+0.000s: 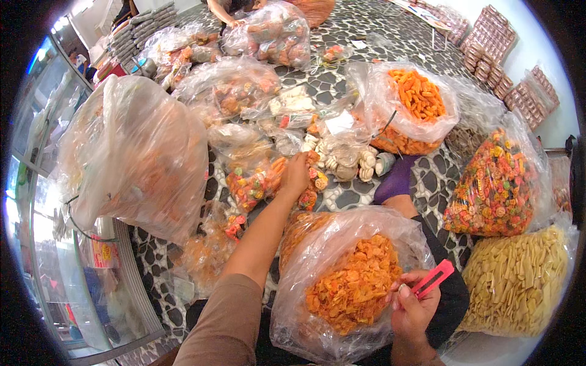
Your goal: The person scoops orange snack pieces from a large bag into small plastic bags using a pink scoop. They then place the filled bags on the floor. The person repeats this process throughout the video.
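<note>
My right hand [414,302] grips a pink box cutter [434,278], at the right edge of a large open plastic bag [293,315] of orange chips [355,283]. The chips show through the bag's wide mouth, between my legs. My left hand [295,174] reaches forward among smaller clear bags on the floor. Beside its fingers lies a small bag of coloured wheel-shaped snacks [318,178]; whether the fingers are closed on it is hidden. Just left of that hand is another clear bag of mixed snacks [249,187]. Pale round crackers [366,164] in plastic lie to its right.
Around me stand a big tied plastic bag [137,155], an open bag of orange snack sticks [419,98], a bag of wheel snacks [496,187] and a bag of yellow strips [517,279]. A glass display case [59,256] borders the left. Another person's hand [236,24] touches a bag ahead.
</note>
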The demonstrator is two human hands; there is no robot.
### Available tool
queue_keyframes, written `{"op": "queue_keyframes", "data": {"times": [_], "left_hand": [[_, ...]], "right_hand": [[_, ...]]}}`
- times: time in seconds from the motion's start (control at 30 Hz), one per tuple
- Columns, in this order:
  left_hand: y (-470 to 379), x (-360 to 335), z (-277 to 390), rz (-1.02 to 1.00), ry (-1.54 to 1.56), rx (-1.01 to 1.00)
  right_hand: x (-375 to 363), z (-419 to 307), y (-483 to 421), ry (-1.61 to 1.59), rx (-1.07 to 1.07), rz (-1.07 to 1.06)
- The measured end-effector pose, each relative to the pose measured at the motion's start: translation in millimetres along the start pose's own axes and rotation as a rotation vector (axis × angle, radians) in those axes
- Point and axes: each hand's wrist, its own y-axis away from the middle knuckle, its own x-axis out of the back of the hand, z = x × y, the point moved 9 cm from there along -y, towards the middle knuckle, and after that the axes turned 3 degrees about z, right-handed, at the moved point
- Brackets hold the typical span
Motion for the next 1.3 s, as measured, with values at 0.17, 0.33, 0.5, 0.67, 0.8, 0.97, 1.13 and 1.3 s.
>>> {"op": "queue_keyframes", "data": {"times": [0.17, 0.33, 0.5, 0.67, 0.8, 0.97, 1.13, 1.3], "left_hand": [[-13, -17, -3, -0.255, -0.274, 0.158], [17, -3, 5, -0.176, -0.191, 0.181], [52, -28, 38, -0.196, -0.471, -0.165], [47, -46, 39, -0.303, -0.504, -0.163], [51, 6, 37, -0.115, -0.291, -0.135], [72, 54, -17, -0.092, -0.134, 0.15], [92, 55, -35, -0.109, -0.146, -0.006], [126, 69, -16, -0.047, -0.222, -0.137]], "right_hand": [[5, 1, -4, 0.063, -0.007, -0.001], [9, 5, -6, 0.048, -0.004, 0.042], [1, 10, -3, 0.014, -0.057, -0.016], [3, 0, 1, 0.024, 0.016, 0.009], [5, 0, 0, 0.04, 0.012, 0.002], [1, 6, -5, 0.095, 0.024, 0.022], [-11, 11, -3, 0.132, 0.011, -0.024], [-12, 17, 5, 0.076, -0.024, 0.009]]}}
